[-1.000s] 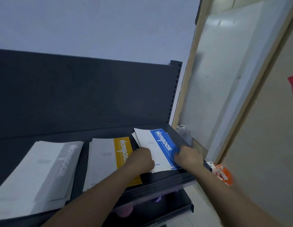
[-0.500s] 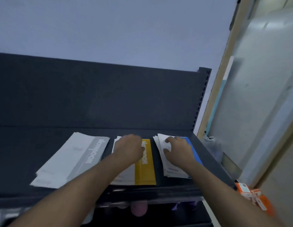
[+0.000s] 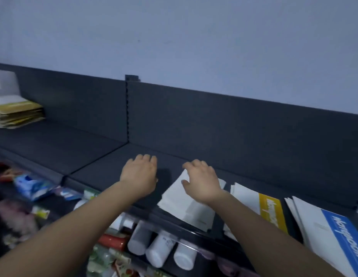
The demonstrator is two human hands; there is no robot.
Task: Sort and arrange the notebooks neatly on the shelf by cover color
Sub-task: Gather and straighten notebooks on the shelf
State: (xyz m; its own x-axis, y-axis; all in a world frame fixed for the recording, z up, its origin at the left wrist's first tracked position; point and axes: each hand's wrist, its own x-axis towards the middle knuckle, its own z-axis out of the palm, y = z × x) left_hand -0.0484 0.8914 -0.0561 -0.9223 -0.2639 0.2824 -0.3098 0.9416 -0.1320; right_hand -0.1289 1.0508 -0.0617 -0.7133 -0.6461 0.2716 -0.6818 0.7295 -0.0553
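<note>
Three notebook piles lie side by side on the dark shelf (image 3: pixel 78 156). The grey-banded pile (image 3: pixel 180 200) is leftmost, the yellow-banded pile (image 3: pixel 260 206) sits in the middle, and the blue-banded pile (image 3: pixel 330 232) is at the right edge. My right hand (image 3: pixel 202 180) hovers over the far end of the grey pile, fingers spread, holding nothing. My left hand (image 3: pixel 140 172) is over the bare shelf just left of that pile, fingers loosely curled, also holding nothing. Whether either hand touches what is beneath it cannot be told.
A stack of yellow and white notebooks (image 3: pixel 16 112) sits far left on the shelf. A slotted upright (image 3: pixel 127 108) divides the back panel. The lower shelf holds white bottles (image 3: pixel 160 250), a red can (image 3: pixel 112 240) and blue packets (image 3: pixel 32 184).
The view has swung left, so the three piles now sit at the right. My left hand left the yellow pile for bare shelf; my right hand moved from the blue pile to the grey one.
</note>
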